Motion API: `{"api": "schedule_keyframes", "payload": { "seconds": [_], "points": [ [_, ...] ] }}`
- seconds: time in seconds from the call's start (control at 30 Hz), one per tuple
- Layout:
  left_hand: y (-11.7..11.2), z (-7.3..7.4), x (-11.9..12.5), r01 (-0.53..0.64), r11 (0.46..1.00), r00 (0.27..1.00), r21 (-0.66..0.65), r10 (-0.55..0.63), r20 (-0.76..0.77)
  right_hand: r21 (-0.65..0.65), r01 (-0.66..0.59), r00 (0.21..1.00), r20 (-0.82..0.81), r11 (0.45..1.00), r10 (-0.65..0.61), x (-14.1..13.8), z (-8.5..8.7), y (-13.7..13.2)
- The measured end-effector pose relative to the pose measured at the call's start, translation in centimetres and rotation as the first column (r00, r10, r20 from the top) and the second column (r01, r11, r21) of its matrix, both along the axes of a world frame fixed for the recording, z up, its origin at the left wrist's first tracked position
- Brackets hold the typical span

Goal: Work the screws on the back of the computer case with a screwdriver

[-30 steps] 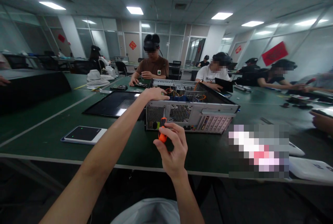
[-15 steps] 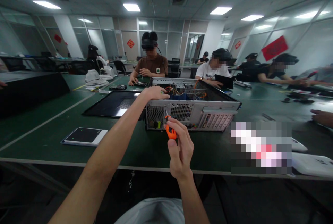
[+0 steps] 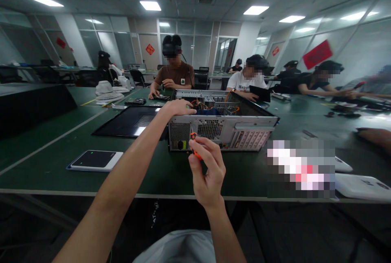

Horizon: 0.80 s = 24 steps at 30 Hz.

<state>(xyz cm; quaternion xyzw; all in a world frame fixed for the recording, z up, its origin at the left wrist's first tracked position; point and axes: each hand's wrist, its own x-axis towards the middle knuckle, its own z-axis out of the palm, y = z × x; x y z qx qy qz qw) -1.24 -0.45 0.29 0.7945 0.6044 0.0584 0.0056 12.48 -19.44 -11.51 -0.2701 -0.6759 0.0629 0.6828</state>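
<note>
An opened desktop computer case (image 3: 221, 132) lies on its side, with its rear panel facing me. My left hand (image 3: 180, 108) rests over the case's top left edge. Its fingers are stretched out toward the wires inside, and the fingertips are partly hidden. In front of the rear panel, my right hand (image 3: 210, 165) is closed around an orange and black screwdriver (image 3: 193, 136). The shaft points up at the panel between the left mesh grille and the fan grille. I cannot tell whether its tip touches a screw.
A black side panel (image 3: 126, 122) lies left of the case. Nearer stands a white and black device (image 3: 96, 160); a white power bank (image 3: 362, 187) lies at the right. A small white fan (image 3: 106, 93) sits further back. Several people sit around the green table (image 3: 45, 140).
The fingers of my right hand have shifted on the screwdriver handle, covering more of it. My left hand keeps its place on the case. The whole view has moved slightly.
</note>
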Motion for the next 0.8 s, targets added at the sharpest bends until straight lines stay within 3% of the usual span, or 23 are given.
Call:
{"api": "schedule_keyframes", "payload": {
  "seconds": [0.27, 0.4, 0.5, 0.67, 0.8],
  "points": [
    [-0.2, 0.2, 0.3, -0.038, 0.999, 0.999, -0.017, 0.038, -0.029, -0.025, -0.105, 0.993, 0.058, 0.994, 0.106, 0.6, -0.1, -0.3],
    [-0.5, 0.3, 0.3, -0.046, 0.999, 0.999, -0.019, 0.046, -0.026, 0.008, -0.014, 0.999, 0.031, 1.000, 0.014, 0.2, 0.1, -0.2],
    [-0.1, 0.1, 0.2, -0.035, 0.999, 0.999, -0.013, 0.035, -0.011, -0.048, 0.022, 1.000, 0.018, 0.999, -0.021, 0.1, -0.1, -0.2],
    [0.9, -0.4, -0.1, -0.030, 1.000, 0.999, -0.008, 0.030, 0.013, -0.098, 0.111, 0.983, 0.160, 0.989, -0.095, 0.4, -0.1, -0.6],
    [0.8, -0.3, -0.1, -0.043, 0.999, 0.999, -0.012, 0.043, 0.007, -0.127, 0.176, 0.978, 0.139, 0.976, -0.158, 0.4, 0.7, -1.0]
  ]
}}
